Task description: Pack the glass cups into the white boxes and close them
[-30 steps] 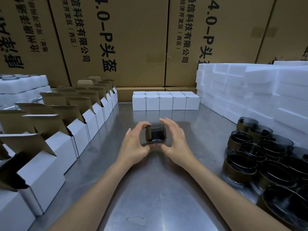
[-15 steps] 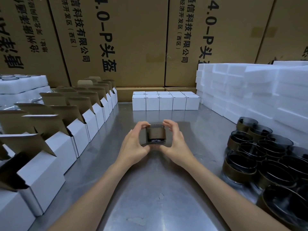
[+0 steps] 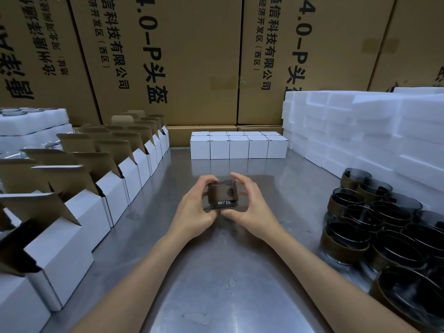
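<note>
Above steel table [image 3: 216, 272], dark banded glass cup [image 3: 222, 194].

Open boxes [image 3: 115, 188] left, cups [image 3: 374, 227] right

left: open boxes [image 3: 113, 188] | right: glass cups [image 3: 374, 227] | middle tabletop [image 3: 228, 272]: passable
</note>
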